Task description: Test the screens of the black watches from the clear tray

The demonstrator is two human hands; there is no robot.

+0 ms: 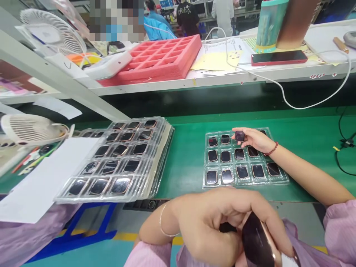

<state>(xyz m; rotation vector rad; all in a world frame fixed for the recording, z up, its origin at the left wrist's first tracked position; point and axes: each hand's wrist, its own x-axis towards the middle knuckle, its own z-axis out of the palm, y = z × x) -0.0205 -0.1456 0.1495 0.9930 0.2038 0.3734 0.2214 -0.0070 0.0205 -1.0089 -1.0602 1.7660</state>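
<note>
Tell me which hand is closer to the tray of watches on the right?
Right. The right hand is over the far row of the tray, pinching a watch. The left hand is nearer the camera, past the tray's near edge, holding watches.

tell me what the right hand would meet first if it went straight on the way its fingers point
Most likely the dark-screened piece in the clear tray, just left of the watch face that the right hand holds. Depth is unclear, so the hand might pass above it.
</note>
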